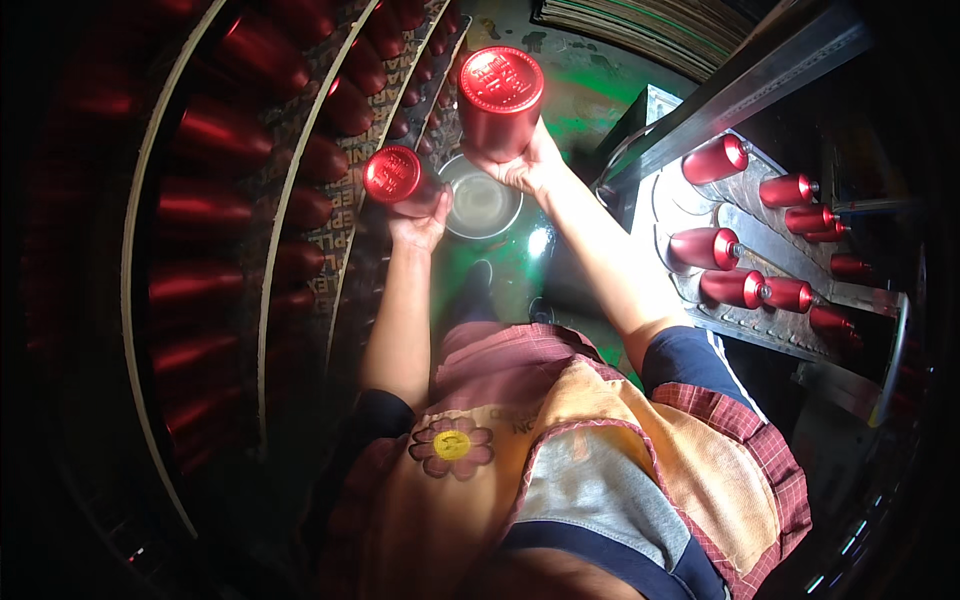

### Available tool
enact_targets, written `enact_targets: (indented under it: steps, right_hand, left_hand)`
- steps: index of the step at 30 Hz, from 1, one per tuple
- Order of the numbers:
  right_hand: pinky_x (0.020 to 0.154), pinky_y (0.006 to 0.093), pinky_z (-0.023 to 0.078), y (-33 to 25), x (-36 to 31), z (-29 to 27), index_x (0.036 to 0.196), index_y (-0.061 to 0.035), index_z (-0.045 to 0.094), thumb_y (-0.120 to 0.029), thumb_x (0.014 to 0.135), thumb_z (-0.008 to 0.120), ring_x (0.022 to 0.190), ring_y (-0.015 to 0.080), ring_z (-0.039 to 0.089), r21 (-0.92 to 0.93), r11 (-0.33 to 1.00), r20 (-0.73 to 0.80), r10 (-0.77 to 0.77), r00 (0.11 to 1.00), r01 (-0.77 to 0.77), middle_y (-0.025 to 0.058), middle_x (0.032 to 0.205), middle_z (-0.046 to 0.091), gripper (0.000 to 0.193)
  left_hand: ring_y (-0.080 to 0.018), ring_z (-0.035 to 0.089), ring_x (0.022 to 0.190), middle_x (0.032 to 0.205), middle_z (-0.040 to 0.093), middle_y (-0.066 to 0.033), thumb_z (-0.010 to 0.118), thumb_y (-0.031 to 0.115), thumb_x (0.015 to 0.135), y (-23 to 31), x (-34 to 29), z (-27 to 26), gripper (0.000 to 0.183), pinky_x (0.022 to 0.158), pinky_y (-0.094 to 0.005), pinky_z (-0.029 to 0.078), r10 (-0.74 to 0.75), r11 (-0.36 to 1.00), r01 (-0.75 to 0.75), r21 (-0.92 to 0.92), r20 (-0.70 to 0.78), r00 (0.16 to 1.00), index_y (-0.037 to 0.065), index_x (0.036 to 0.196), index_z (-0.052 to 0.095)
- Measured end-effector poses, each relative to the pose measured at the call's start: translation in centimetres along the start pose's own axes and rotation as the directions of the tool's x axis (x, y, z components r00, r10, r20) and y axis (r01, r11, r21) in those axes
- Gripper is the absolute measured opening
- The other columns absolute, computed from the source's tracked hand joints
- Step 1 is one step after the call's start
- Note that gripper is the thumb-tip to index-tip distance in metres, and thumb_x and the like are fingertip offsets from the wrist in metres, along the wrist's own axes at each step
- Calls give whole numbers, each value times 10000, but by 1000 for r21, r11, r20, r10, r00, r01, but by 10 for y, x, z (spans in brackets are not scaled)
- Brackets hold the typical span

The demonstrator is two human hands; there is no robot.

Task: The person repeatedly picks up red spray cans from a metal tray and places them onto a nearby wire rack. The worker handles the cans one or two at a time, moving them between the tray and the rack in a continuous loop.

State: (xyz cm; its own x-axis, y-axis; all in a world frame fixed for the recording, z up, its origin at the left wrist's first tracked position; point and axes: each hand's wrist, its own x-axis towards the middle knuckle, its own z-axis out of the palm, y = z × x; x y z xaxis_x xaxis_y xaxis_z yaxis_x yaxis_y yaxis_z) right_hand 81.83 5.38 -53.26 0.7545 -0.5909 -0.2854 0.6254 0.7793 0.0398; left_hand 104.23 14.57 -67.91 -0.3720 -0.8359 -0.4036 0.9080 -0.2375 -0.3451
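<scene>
1. Left of both hands, rows of red containers [205, 205] are lying between upright boards [333, 250]; dark block capitals are running along those boards, partly covered.
2. The left hand [420, 225] is gripping the left red container [392, 174] around its far end, the fingers mostly hiding behind it. Its round base is facing up, showing raised lettering inside a knurled rim.
3. Between the hands and beneath them, a pale round basin [482, 208] is sitting.
4. The right hand [525, 165] is holding the right red container [500, 85] from below, thumb and fingers curling about the wall; its base, also embossed, is tilting toward the viewer.
5. Both containers are looking hard and stiff, their glossy coating probably making them slippery; weight is not showing, and if they are glass, knocking them together could be chipping them. The straight side walls are offering the surest hold, with the whole hand wrapping round.
6. Below the hands, an apron [690, 450] is carrying a smiling flower print and partial lettering.
7. Right of the right hand, more red containers [735, 287] are resting on spindles along a metal rack [745, 225]; no writing is showing clearly there.
</scene>
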Motion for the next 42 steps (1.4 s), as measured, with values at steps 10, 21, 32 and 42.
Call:
enact_targets:
  steps: [10, 21, 32, 42]
  right_hand:
    - [910, 573, 539, -9, -2, -7, 1284, -92, 595, -664, 916, 513, 1073, 367, 651, 87, 994, 118, -75, 990, 65, 175, 1225, 650, 684]
    - [827, 415, 578, -7, -216, -72, 1143, -76, 653, -375, 964, 564, 895, 243, 697, 65, 792, 29, -610, 792, 607, 101, 1049, 704, 359]
    - [924, 312, 481, -94, -750, -166, 1117, -87, 721, -191, 816, 756, 1006, 186, 621, -986, -119, 163, -799, -579, -114, 55, 1072, 662, 320]
    - [1039, 407, 446, -309, -767, -279, 1099, -342, 734, -271, 737, 801, 1242, 342, 436, -779, -41, 316, -887, -336, -625, 62, 1333, 496, 375]
  left_hand:
    - [-410, 533, 1161, 1212, 630, -132, 630, 430, 867, 64, 82, -9, 460, 853, -523, 574, -159, 986, 162, -22, 122, 980, 101, 1188, 655]
    - [-389, 477, 1288, 1400, 508, -150, 474, 335, 909, 77, 84, -38, 566, 855, -616, 537, -285, 957, 283, 65, 31, 958, 84, 1416, 455]
    - [-301, 605, 1104, 1206, 639, -111, 527, 467, 936, -185, 4, -68, 482, 926, -457, 512, 105, 654, 18, 756, -114, 988, 103, 1244, 595]
    - [-226, 619, 1084, 1183, 648, -126, 635, 190, 922, -452, 6, 47, 454, 983, -354, 477, 79, -396, -357, 846, 419, 904, -24, 1318, 574]
